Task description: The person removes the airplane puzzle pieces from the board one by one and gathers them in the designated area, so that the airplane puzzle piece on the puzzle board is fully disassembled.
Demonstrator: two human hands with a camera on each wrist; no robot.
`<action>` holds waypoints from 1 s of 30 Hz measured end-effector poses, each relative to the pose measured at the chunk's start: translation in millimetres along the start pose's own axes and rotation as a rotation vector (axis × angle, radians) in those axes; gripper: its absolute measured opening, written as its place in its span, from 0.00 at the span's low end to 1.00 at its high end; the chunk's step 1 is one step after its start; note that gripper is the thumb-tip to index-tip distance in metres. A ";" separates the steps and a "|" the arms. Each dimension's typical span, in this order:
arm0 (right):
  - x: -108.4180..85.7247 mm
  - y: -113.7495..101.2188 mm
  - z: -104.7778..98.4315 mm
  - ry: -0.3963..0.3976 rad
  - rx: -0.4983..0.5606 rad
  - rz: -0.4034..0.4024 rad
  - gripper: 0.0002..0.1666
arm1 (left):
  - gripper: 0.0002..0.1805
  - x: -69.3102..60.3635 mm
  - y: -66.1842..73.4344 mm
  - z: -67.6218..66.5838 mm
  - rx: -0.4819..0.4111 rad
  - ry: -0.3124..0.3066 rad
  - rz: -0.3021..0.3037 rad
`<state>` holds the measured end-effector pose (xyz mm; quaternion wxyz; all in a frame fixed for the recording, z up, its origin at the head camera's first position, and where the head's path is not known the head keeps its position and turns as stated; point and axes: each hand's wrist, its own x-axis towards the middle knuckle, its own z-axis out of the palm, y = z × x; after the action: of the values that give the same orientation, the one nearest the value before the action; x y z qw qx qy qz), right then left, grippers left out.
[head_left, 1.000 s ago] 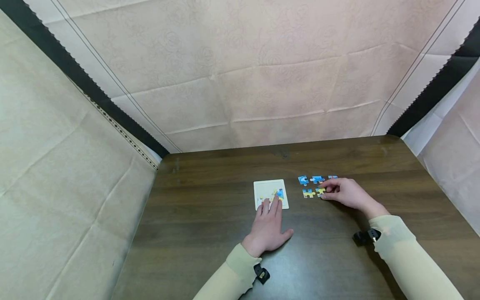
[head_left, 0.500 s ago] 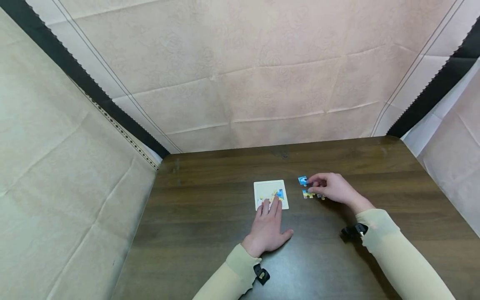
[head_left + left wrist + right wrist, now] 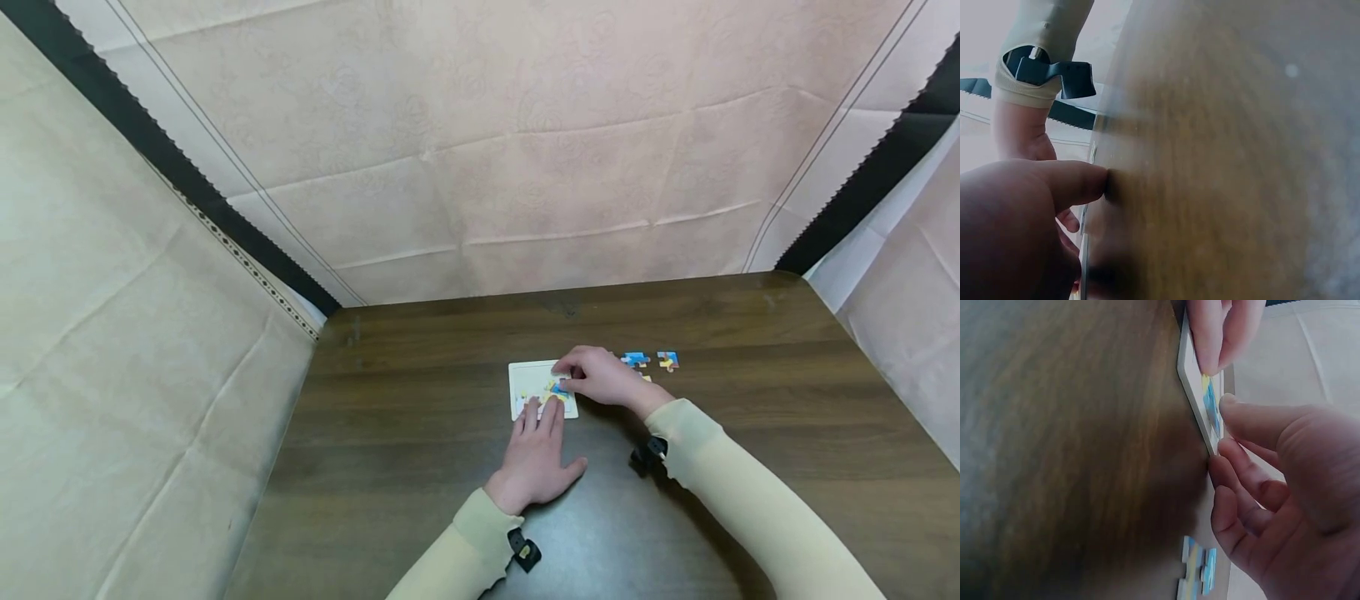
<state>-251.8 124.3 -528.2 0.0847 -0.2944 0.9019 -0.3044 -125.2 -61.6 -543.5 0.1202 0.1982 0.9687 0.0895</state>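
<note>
A white puzzle tray lies on the table, with a few blue and yellow jigsaw pieces set in its lower part. My left hand rests flat, its straight fingertips on the tray's near edge. Over the tray's right side, my right hand has thumb and fingers curled together, pinching a puzzle piece that they mostly hide. In the right wrist view, the right thumb reaches beside a blue piece on the tray. The left wrist view mainly shows the left thumb near the tabletop.
Loose jigsaw pieces lie right of the tray, among them a blue one and a blue-and-yellow one. Others are partly hidden behind the right hand. The brown table has cloth walls behind it and at both sides.
My right hand has moved left, from the loose pieces over to the tray, uncovering the pieces at the far right. The left hand stays in place on the tray.
</note>
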 end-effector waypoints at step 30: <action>7.0 -8.1 -5.6 -0.111 -0.030 0.018 0.11 | 0.50 3.7 7.5 1.2 0.131 -0.008 -0.003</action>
<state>-255.4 117.7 -518.7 0.1328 -0.3039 0.9029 -0.2735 -125.5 -53.2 -543.7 0.1108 0.2046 0.9722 0.0249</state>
